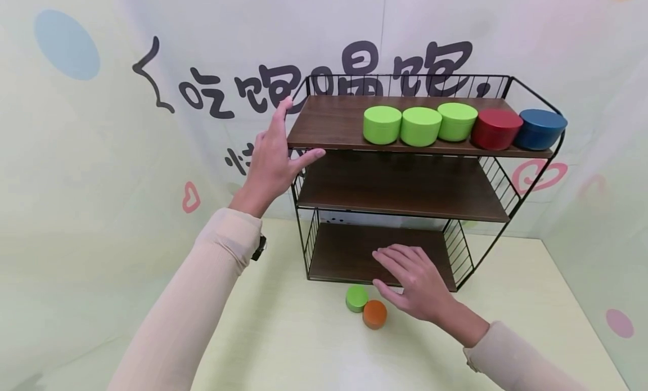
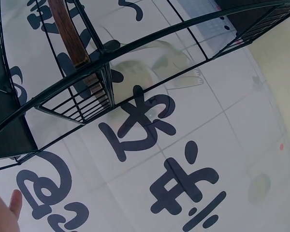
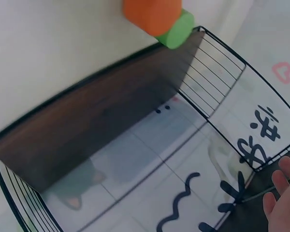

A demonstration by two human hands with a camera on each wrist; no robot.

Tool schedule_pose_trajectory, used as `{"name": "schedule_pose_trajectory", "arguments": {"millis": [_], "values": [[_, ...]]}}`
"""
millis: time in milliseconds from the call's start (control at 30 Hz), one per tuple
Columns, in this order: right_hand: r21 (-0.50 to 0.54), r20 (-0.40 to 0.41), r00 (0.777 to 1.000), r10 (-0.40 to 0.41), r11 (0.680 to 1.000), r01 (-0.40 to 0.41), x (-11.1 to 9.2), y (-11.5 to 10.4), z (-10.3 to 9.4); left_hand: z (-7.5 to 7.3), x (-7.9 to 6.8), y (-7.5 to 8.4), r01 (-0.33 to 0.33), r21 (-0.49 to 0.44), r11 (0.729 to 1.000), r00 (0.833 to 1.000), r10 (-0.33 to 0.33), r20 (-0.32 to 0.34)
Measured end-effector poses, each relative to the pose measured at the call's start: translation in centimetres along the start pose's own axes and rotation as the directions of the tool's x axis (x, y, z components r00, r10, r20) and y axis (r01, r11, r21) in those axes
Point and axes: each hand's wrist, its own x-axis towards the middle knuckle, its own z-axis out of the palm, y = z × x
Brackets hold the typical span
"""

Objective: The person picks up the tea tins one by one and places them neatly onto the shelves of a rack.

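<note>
My left hand [image 1: 273, 157] is raised at the left end of the top shelf [image 1: 329, 121], fingers spread and thumb pointing across its front edge; nothing is in its grasp. In the left wrist view only its fingertips [image 2: 14, 200] show. My right hand [image 1: 412, 281] hovers in front of the bottom shelf [image 1: 334, 250], fingers loosely extended and holding nothing. Just left of it, a small green round tin [image 1: 356, 299] and an orange round tin [image 1: 375, 314] stand side by side on the pale table. The right wrist view shows the orange tin [image 3: 152, 14] partly covering the green one [image 3: 178, 31].
Three green tins [image 1: 420, 126], a red tin [image 1: 496, 129] and a blue tin [image 1: 540, 129] line the right part of the top shelf. Black wire sides [image 1: 458, 259] frame the three-tier rack, with a middle shelf [image 1: 405, 183]. Behind it hangs a printed backdrop [image 1: 212, 149].
</note>
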Motion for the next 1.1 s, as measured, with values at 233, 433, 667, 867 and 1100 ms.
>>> {"name": "schedule_pose_trajectory", "arguments": {"millis": [233, 433, 667, 867, 1100], "values": [[0.021, 0.021, 0.999, 0.04, 0.999, -0.04, -2.0, -0.3, 1.7, 0.1, 0.0, -0.1, -0.01, 0.014, 1.0, 1.0, 0.01, -0.008], [0.047, 0.006, 0.997, 0.071, 0.996, -0.072, -3.8, -0.4, 3.3, 0.1, 0.0, 0.0, 0.001, 0.009, 1.0, 1.0, -0.001, -0.004], [0.056, 0.03, 0.993, 0.111, 0.992, -0.112, -5.8, -0.6, 5.0, 0.1, 0.0, 0.1, 0.007, 0.015, 1.0, 1.0, -0.007, -0.002], [0.047, 0.06, 0.989, 0.137, 0.989, -0.14, -7.5, -0.9, 6.3, 0.1, 0.1, 0.1, 0.0, 0.017, 1.0, 1.0, 0.0, 0.0], [0.028, 0.148, 0.968, 0.203, 0.977, -0.209, -8.8, -1.5, 7.3, 0.1, 0.1, 0.1, 0.002, 0.016, 1.0, 1.0, -0.002, -0.003]]}}
